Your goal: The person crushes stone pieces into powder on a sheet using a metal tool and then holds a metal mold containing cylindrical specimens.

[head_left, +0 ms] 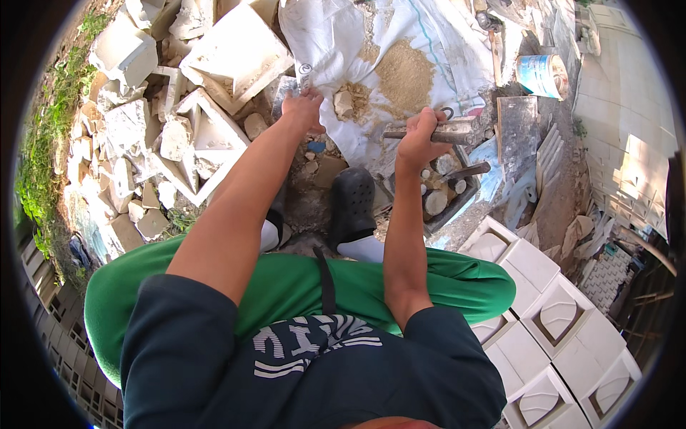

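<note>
My right hand is closed around a thick grey bar, which lies crosswise in the fist; a dark ring shows just above it. Ahead of my body, my left hand reaches down with curled fingers at the edge of a white woven sack. A grey flat-sided block is right beside those fingers; whatever they grip is hidden. On the sack lie a heap of tan powder and a pale lump. Under my right hand, a tray holds several round-ended pieces and a dark-handled tool.
Broken white blocks and rubble pile up on the left. A blue-white bucket lies at the far right, near a grey board. White moulded blocks stand in rows at lower right. My dark clog rests between the hands.
</note>
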`<action>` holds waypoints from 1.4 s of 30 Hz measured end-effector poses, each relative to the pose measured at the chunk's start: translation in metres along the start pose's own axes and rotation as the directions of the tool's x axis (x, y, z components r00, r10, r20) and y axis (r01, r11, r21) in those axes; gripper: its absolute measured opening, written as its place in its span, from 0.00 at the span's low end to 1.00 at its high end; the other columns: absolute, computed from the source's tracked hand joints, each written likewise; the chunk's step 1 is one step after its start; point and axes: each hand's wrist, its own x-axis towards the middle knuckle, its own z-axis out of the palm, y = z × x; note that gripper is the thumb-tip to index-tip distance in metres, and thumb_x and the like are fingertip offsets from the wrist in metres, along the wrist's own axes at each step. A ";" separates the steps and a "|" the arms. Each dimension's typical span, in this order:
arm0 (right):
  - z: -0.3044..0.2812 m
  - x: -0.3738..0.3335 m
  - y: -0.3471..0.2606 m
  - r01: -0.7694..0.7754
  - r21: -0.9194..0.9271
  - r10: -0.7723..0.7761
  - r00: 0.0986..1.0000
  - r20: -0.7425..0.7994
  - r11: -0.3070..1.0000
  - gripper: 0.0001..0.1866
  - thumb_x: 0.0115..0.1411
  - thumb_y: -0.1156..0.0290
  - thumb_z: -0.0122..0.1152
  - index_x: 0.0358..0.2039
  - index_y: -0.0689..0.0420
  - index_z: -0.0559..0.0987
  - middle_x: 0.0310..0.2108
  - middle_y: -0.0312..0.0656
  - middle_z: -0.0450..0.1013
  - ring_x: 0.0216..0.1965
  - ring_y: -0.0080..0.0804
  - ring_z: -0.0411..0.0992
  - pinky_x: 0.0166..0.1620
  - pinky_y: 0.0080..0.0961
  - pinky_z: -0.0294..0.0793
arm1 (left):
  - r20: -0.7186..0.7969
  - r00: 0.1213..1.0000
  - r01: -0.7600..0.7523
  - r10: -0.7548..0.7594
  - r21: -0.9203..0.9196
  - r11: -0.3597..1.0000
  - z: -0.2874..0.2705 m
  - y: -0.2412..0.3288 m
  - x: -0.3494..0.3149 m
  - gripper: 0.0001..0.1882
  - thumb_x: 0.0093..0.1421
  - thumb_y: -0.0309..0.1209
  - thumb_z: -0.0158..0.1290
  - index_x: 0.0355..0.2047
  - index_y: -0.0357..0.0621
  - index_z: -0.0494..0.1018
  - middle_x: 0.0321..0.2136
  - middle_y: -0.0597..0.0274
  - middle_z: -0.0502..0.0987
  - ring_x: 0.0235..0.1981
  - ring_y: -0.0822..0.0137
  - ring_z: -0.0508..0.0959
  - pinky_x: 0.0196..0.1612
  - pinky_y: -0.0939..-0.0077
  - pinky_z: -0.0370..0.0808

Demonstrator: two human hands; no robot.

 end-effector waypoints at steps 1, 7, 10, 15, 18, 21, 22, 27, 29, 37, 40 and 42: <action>0.004 0.002 -0.001 0.029 0.019 -0.029 0.999 -0.017 0.999 0.12 0.52 0.79 0.48 0.17 0.54 0.58 0.12 0.29 0.53 0.14 0.17 0.51 0.19 0.18 0.52 | 0.012 1.000 0.005 -0.005 -0.002 1.000 -0.001 0.000 0.000 0.46 0.43 0.51 0.59 0.60 0.49 0.54 0.62 0.60 0.58 0.63 0.65 0.58 0.65 0.54 0.48; 0.000 0.016 0.003 -0.074 0.197 0.064 0.996 0.056 0.978 0.08 0.52 0.77 0.49 0.19 0.56 0.62 0.14 0.30 0.57 0.17 0.16 0.56 0.21 0.17 0.54 | 0.031 0.999 0.015 -0.015 -0.001 1.000 -0.001 0.000 0.001 0.45 0.43 0.51 0.59 0.59 0.51 0.56 0.62 0.60 0.58 0.64 0.65 0.56 0.65 0.54 0.48; 0.012 0.032 0.001 -0.145 0.228 0.107 0.979 0.172 0.963 0.10 0.52 0.78 0.48 0.16 0.55 0.61 0.12 0.30 0.56 0.15 0.16 0.53 0.20 0.16 0.53 | 0.032 0.999 0.001 0.000 -0.013 1.000 -0.003 0.000 0.001 0.45 0.43 0.50 0.59 0.59 0.51 0.55 0.61 0.61 0.59 0.63 0.65 0.57 0.65 0.55 0.48; 0.022 0.047 -0.055 -0.156 0.277 0.042 0.925 0.379 0.948 0.12 0.51 0.79 0.48 0.14 0.55 0.60 0.12 0.31 0.57 0.13 0.17 0.50 0.17 0.19 0.51 | 0.048 0.999 0.023 -0.022 -0.013 1.000 -0.002 -0.004 -0.004 0.45 0.43 0.50 0.59 0.60 0.52 0.55 0.61 0.61 0.59 0.63 0.65 0.57 0.65 0.54 0.48; 0.027 0.047 -0.068 -0.081 0.305 -0.077 0.879 0.471 0.949 0.12 0.51 0.77 0.48 0.14 0.55 0.61 0.12 0.32 0.58 0.13 0.17 0.51 0.18 0.19 0.52 | 0.011 1.000 0.025 -0.025 -0.006 1.000 0.002 -0.008 -0.002 0.45 0.43 0.50 0.59 0.60 0.53 0.55 0.61 0.61 0.59 0.63 0.65 0.57 0.65 0.54 0.48; 0.028 0.043 -0.019 -0.024 0.196 -0.066 0.896 0.438 0.980 0.12 0.53 0.77 0.49 0.14 0.55 0.61 0.12 0.31 0.59 0.13 0.16 0.53 0.18 0.18 0.52 | 0.011 1.000 0.028 -0.028 -0.014 1.000 -0.005 -0.002 0.000 0.46 0.42 0.50 0.60 0.60 0.52 0.55 0.62 0.61 0.58 0.64 0.65 0.57 0.65 0.54 0.49; 0.028 0.042 0.000 -0.018 0.200 -0.072 0.898 0.434 0.980 0.12 0.53 0.77 0.49 0.14 0.55 0.61 0.12 0.31 0.59 0.13 0.16 0.53 0.18 0.18 0.52 | 0.029 1.000 0.012 -0.012 -0.014 1.000 -0.006 -0.002 0.001 0.46 0.42 0.50 0.60 0.60 0.51 0.55 0.62 0.61 0.57 0.64 0.65 0.56 0.65 0.54 0.49; 0.038 0.059 0.013 -0.091 0.137 -0.002 0.828 0.561 0.986 0.11 0.53 0.79 0.51 0.16 0.56 0.64 0.13 0.30 0.60 0.14 0.14 0.55 0.18 0.18 0.52 | 0.111 0.994 -0.013 0.008 0.047 0.999 -0.011 0.002 0.001 0.49 0.44 0.53 0.59 0.63 0.51 0.51 0.65 0.63 0.50 0.66 0.64 0.51 0.66 0.56 0.48; 0.047 0.053 -0.028 0.004 0.101 -0.054 0.866 0.497 0.995 0.16 0.54 0.77 0.50 0.13 0.53 0.57 0.10 0.30 0.54 0.12 0.18 0.51 0.18 0.20 0.50 | 0.069 0.997 0.046 -0.047 0.014 0.999 -0.006 -0.001 -0.002 0.47 0.42 0.50 0.60 0.61 0.50 0.54 0.63 0.62 0.55 0.64 0.66 0.55 0.65 0.55 0.49; 0.037 0.065 0.027 -0.035 0.174 -0.049 0.887 0.460 0.984 0.16 0.52 0.79 0.48 0.13 0.52 0.56 0.10 0.29 0.52 0.11 0.18 0.50 0.17 0.20 0.49 | 0.063 0.998 -0.002 0.003 -0.007 1.000 -0.016 0.005 0.003 0.46 0.42 0.50 0.59 0.60 0.50 0.55 0.63 0.61 0.57 0.63 0.66 0.58 0.65 0.55 0.50; 0.043 0.070 0.024 -0.159 0.190 0.040 0.857 0.513 0.969 0.14 0.52 0.79 0.52 0.14 0.55 0.61 0.12 0.30 0.58 0.13 0.16 0.54 0.17 0.18 0.53 | 0.095 0.995 0.013 -0.016 0.029 0.999 -0.014 0.001 0.004 0.47 0.43 0.52 0.59 0.61 0.50 0.55 0.63 0.59 0.56 0.63 0.64 0.57 0.65 0.55 0.49; 0.040 0.072 0.013 -0.144 0.190 0.029 0.863 0.505 0.971 0.13 0.52 0.79 0.52 0.14 0.56 0.61 0.12 0.30 0.58 0.13 0.16 0.54 0.17 0.18 0.52 | 0.129 0.991 0.017 -0.026 0.067 0.998 -0.012 0.001 0.003 0.48 0.43 0.55 0.59 0.61 0.51 0.54 0.64 0.58 0.54 0.64 0.63 0.55 0.65 0.55 0.49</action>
